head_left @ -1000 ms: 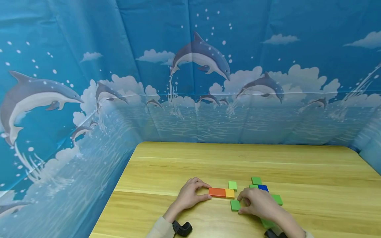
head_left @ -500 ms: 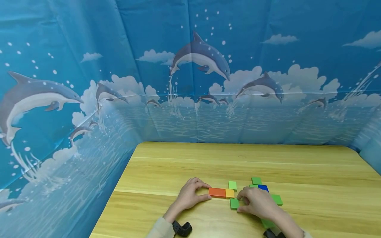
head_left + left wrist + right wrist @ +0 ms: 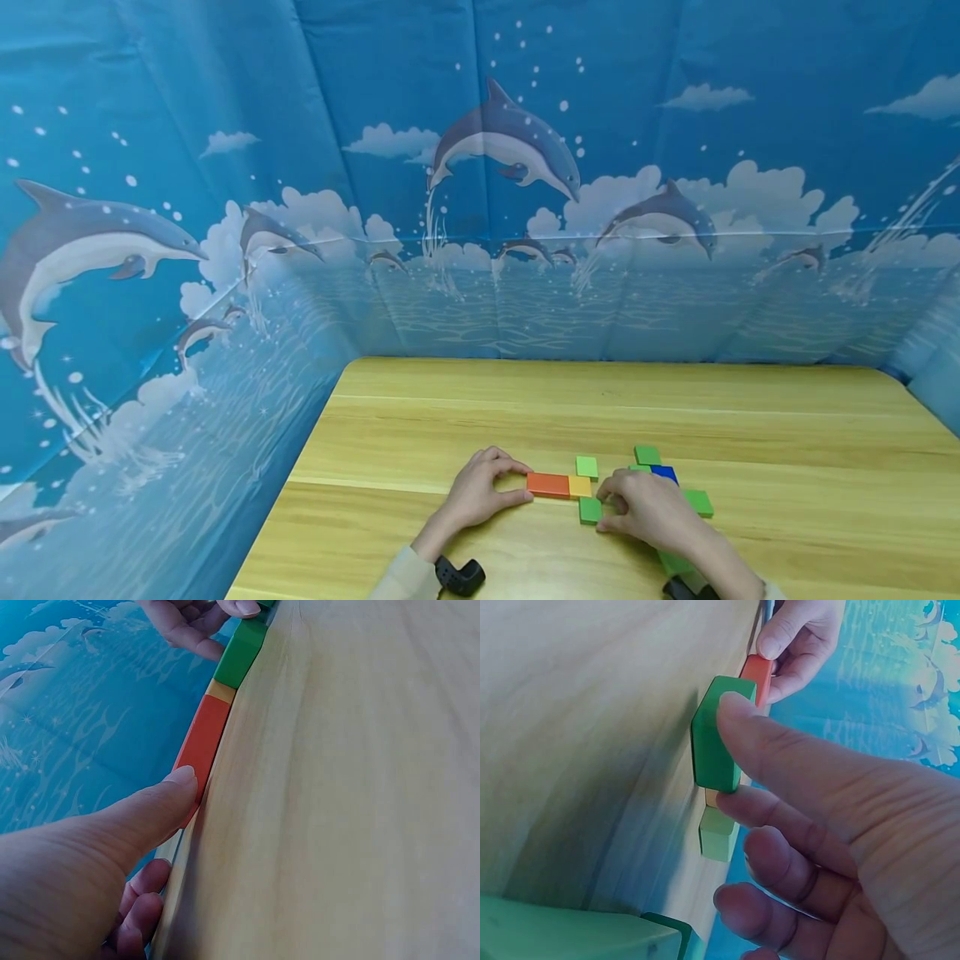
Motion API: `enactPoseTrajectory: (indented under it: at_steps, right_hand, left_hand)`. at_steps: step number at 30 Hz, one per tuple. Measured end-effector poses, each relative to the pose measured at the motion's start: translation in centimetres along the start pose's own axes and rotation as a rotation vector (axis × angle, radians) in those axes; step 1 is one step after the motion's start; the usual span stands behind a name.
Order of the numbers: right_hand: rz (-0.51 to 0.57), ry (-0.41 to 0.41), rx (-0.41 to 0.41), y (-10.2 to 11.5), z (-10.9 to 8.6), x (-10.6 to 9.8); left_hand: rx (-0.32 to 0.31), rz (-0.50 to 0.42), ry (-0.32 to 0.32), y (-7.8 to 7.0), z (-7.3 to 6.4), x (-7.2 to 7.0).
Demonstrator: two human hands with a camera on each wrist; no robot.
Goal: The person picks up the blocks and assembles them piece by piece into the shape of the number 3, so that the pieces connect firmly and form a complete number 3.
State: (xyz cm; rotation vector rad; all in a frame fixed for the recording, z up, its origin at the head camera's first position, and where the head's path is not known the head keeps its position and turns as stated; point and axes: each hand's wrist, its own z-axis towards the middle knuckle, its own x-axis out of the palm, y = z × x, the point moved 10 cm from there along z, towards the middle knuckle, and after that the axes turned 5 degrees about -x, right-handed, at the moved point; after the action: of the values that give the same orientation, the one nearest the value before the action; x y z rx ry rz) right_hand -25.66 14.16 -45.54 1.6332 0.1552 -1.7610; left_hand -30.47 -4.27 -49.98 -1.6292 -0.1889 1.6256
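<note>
Head: red block [image 3: 547, 485] on woodgrain table [image 3: 480, 417]; dolphin backdrop [image 3: 480, 192], perhaps plastic.

Left hand [image 3: 477, 493] and right hand [image 3: 651, 507] are both bare. In the head view, the left sleeve [image 3: 403, 577] down near 6:30 is cream-ish, with a chunky black gadget [image 3: 459, 577] at its 3 o'clock, kinda two-lobed. Right sleeve [image 3: 774, 592] around 4:30 is just a pale sliver, second black gadget [image 3: 684, 590] at its 9 o'clock, partly cut off.
</note>
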Motion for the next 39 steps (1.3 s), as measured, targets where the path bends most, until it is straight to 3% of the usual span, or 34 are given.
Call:
enactPoseTrajectory:
  at_steps: [21,33,39]
  right_hand:
    - [0.046,0.011,0.022,-0.3,-0.4,0.1]
    - [0.053,-0.066,0.088,-2.5,-2.9,-3.5]
    - [0.033,-0.032,0.116,-3.1,-4.1,-3.5]
  left_hand:
    - [-0.001,-0.002,0.005,0.2,-0.1,0.2]
    - [-0.009,-0.005,0.012,0.1,-0.2,0.2]
    - [-0.015,-0.007,0.018,0.0,-0.3,0.0]
